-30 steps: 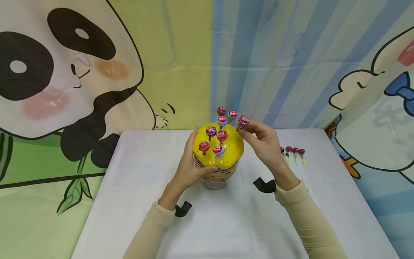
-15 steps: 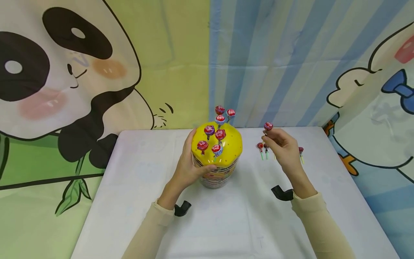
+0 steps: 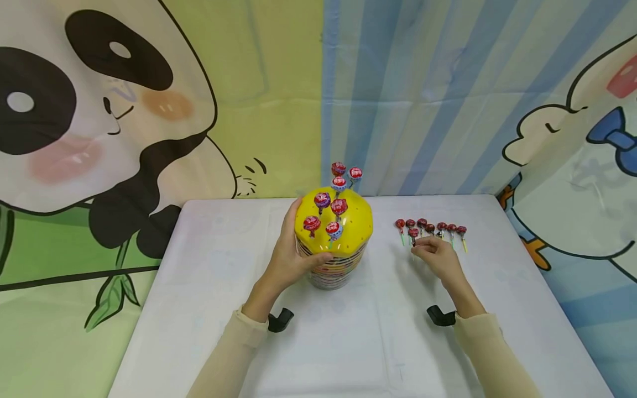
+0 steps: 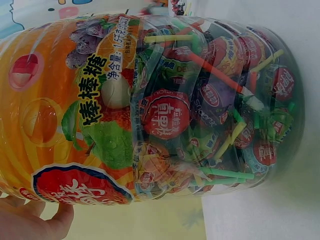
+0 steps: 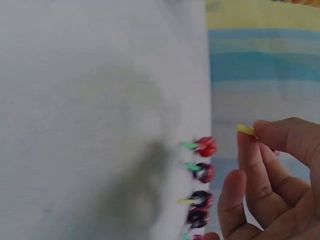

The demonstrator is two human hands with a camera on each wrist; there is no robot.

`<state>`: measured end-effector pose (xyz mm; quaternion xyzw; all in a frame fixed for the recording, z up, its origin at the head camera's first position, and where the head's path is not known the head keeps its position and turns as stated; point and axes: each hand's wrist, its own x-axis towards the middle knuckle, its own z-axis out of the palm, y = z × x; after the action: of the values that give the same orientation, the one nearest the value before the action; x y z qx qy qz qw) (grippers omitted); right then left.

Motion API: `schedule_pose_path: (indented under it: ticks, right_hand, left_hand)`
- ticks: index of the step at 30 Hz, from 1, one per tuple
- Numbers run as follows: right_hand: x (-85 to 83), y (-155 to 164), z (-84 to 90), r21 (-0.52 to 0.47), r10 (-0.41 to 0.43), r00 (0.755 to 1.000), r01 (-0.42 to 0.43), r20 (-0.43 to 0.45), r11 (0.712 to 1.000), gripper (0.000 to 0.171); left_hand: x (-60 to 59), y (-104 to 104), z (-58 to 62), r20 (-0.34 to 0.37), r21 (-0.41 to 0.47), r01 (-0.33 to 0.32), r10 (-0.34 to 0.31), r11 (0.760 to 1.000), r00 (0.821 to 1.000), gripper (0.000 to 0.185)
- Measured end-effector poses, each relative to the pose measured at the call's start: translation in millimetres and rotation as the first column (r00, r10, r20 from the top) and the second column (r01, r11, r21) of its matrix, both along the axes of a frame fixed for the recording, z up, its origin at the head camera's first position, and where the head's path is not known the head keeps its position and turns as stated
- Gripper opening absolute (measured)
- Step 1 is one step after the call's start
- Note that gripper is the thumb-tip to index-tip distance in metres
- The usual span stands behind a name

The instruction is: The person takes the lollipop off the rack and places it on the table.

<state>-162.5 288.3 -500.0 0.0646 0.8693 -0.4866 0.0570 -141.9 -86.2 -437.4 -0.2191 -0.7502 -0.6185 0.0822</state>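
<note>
A clear ribbed plastic jar (image 3: 332, 272) with a yellow lid (image 3: 357, 224) stands on the table, and several wrapped lollipops (image 3: 339, 207) stick up from the lid. My left hand (image 3: 287, 264) grips the jar near its top, thumb in front. Through the wall in the left wrist view, the jar (image 4: 165, 115) shows many lollipops inside. My right hand (image 3: 439, 258) pinches a red lollipop (image 3: 413, 233) by its stick, just in front of a row of lollipops. In the right wrist view, the yellow end of the stick (image 5: 244, 129) pokes out between thumb and finger.
Several red-wrapped lollipops (image 3: 451, 228) lie side by side on the right of the white table (image 3: 209, 309), near its back edge. A printed cloth backdrop (image 3: 278, 110) hangs behind. A black wrist mount (image 3: 281, 320) juts from the left wrist.
My right hand has moved away from the lid to the right, then down towards the row, still pinching the lollipop. The left hand stays on the jar.
</note>
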Motion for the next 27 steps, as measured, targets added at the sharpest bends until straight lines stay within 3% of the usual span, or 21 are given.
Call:
schedule_pose_path:
  ticks: [4, 8, 17, 27]
  right_hand:
    - [-0.6, 4.2, -19.7, 0.057, 0.014, 0.998, -0.018, 0.066, 0.998, 0.03]
    - [-0.8, 3.9, -28.7, 0.111, 0.026, 0.996, -0.036, 0.086, 0.993, 0.025]
    - [-2.5, 2.0, -32.4, 0.258, 0.037, 0.994, -0.063, 0.102, 0.964, 0.025]
    - [-2.6, -0.3, -31.5, 0.263, 0.03, 0.991, -0.064, 0.131, 0.963, 0.029]
  left_hand:
    - [0.1, -0.2, 0.3, -0.003, 0.001, 0.002, -0.002, 1.0, 1.0, 0.112]
    - [-0.4, -0.4, -0.7, -0.003, 0.005, 0.008, -0.008, 1.0, 1.0, 0.112]
    - [-1.3, 0.7, -0.9, -0.007, -0.002, 0.001, -0.001, 1.0, 1.0, 0.111]
    - [-1.0, 0.3, -1.0, -0.014, -0.005, 0.001, -0.001, 1.0, 1.0, 0.111]
